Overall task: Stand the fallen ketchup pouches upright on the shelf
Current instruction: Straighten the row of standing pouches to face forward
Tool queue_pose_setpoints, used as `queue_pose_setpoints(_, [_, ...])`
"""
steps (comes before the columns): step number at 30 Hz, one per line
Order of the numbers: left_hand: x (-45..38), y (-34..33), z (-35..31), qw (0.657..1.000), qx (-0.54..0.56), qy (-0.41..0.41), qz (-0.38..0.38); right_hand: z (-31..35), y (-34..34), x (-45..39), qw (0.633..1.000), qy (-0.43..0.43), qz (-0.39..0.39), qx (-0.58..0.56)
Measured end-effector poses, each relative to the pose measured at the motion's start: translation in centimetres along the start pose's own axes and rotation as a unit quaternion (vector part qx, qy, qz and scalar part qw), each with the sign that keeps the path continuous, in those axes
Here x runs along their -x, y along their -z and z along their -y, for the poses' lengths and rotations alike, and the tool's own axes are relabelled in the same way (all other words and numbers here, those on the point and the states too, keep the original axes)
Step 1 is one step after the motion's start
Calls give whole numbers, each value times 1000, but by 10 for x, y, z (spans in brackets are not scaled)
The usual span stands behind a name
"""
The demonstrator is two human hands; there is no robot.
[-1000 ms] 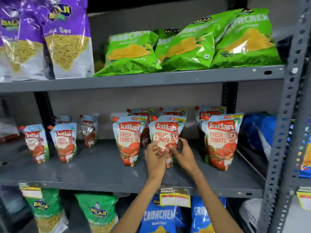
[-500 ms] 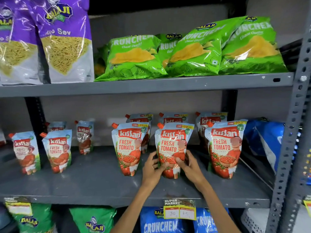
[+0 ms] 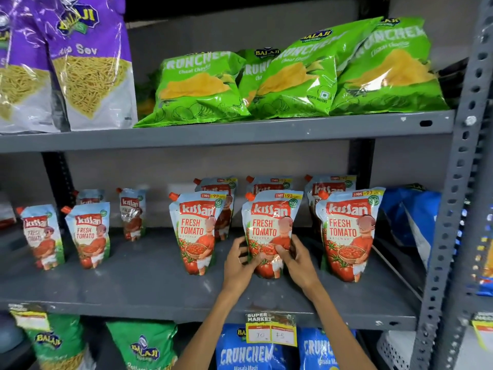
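Observation:
Several Kissan ketchup pouches stand upright on the grey middle shelf (image 3: 133, 289). My left hand (image 3: 238, 265) and my right hand (image 3: 297, 259) grip the lower sides of the middle front pouch (image 3: 270, 222), which stands upright. Another large pouch (image 3: 198, 231) stands to its left and one (image 3: 346, 231) to its right, with three more behind them. Smaller pouches (image 3: 89, 233) stand further left. I see no pouch lying flat.
Green Crunchem chip bags (image 3: 306, 76) and purple Aloo Sev bags (image 3: 88, 62) fill the upper shelf. Blue chip bags (image 3: 245, 353) and green bags (image 3: 144, 348) sit below. A price tag (image 3: 270, 329) hangs on the shelf edge. A grey upright post (image 3: 453, 209) stands at the right.
The pouch came forward and settled upright on the shelf under both hands. My view dropped and moved closer to the shelf.

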State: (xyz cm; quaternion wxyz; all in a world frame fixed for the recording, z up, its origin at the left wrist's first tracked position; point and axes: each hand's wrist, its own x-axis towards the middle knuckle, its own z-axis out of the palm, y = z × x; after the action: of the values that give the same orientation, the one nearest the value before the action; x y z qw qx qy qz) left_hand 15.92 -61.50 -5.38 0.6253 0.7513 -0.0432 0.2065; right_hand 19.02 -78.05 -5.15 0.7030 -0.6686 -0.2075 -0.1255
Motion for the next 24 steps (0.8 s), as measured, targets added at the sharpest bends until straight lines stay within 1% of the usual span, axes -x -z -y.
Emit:
queue_pose_setpoints(2, [2, 1, -4, 1000, 14, 10, 9, -1, 1, 1, 1000, -11, -19, 2])
queue_pose_setpoints(5, [8, 5, -10, 999, 28, 25, 20, 10, 3, 10, 995, -20, -86, 36])
queue_pose_setpoints(8, [17, 12, -13, 999, 33, 41, 14, 28, 4, 26, 974, 49, -175, 139])
queue_pose_setpoints(10, [23, 20, -13, 999, 27, 41, 3, 40, -3, 37, 958, 113, -202, 167])
queue_pose_setpoints(12, [29, 34, -14, 999, 32, 33, -9, 52, -21, 42, 953, 156, -194, 173])
queue_pose_setpoints(15, [31, 60, -23, 999, 42, 4, -34, 64, -59, 41, 952, 186, -159, 185])
queue_pose_setpoints(18, [27, 99, -27, 993, 28, -51, -105, 67, -106, 35, 960, 185, -111, 180])
queue_pose_setpoints(19, [24, 114, -25, 989, 17, -59, -132, 67, -122, 32, 963, 173, -94, 182])
queue_pose_setpoints(21, [17, 141, -18, 983, -13, -61, -174, 57, -148, 25, 976, 118, -54, 173])
queue_pose_setpoints(23, [7, 166, -6, 982, -59, -41, -176, 42, -170, 15, 987, 46, -11, 157])
queue_pose_setpoints(24, [0, 178, 1, 985, -79, -22, -153, 37, -181, 11, 988, 14, 1, 153])
